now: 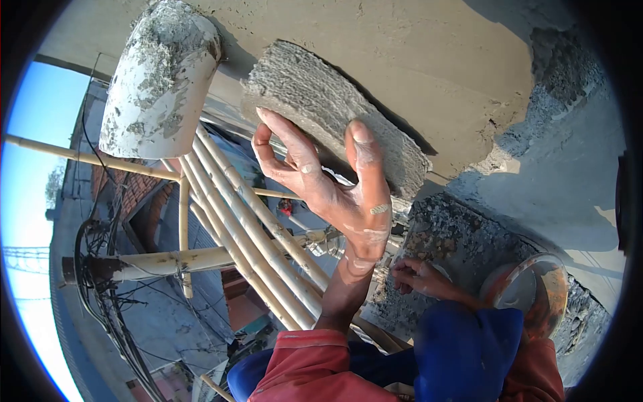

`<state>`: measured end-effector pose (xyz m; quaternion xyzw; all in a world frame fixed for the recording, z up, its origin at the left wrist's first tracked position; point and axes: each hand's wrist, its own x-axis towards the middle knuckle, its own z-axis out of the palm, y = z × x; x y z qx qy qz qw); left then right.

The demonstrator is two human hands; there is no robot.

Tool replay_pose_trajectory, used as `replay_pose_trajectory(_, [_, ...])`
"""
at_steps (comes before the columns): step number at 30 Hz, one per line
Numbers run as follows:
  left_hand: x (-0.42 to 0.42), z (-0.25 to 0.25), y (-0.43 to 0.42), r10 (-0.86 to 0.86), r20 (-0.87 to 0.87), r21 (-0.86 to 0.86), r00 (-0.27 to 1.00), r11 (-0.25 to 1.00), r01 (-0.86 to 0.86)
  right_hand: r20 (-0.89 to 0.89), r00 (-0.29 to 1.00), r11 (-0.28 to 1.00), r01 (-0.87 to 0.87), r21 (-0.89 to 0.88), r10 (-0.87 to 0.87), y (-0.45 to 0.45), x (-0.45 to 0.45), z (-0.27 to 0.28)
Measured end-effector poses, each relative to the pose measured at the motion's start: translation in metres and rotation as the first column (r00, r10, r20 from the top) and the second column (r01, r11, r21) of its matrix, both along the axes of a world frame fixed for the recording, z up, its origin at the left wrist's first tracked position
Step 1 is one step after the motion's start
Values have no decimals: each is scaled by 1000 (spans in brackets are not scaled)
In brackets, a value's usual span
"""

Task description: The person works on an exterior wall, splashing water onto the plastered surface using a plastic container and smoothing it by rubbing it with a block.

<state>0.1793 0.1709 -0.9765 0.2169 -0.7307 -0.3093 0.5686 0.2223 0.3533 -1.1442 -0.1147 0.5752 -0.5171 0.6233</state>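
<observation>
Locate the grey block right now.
In the head view, the grey block is at upper centre, by the left hand and right of the white pipe.

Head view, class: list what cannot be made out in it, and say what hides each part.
All in the head view:
- Wall-facing side of the grey rough-faced block: turned away toward the plastered wall.
- Anything inside the right hand: its curled fingers and shadow hide it.
- Base of the stained bucket: behind the right sleeve and blue-clad knee.
- Identity of the dark object at far right: cut off by the view's edge.
</observation>
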Motion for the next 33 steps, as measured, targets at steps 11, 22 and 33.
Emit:
replay_pose_trajectory(11, [-14,9,-57,-102,-363,347,926,908,236,-1,1000,1000,15,-22,-15,3,-1,0])
replay_pose_trajectory(22, [-11,-128,-13,-77,-35,-387,996,920,58,-44,985,985,-164,47,166,0,5,0])
replay_pose_trajectory(33, [-21,-99,-16,74,-181,147,981,988,-48,-52,947,948,-315,48,317,17,-5,18])
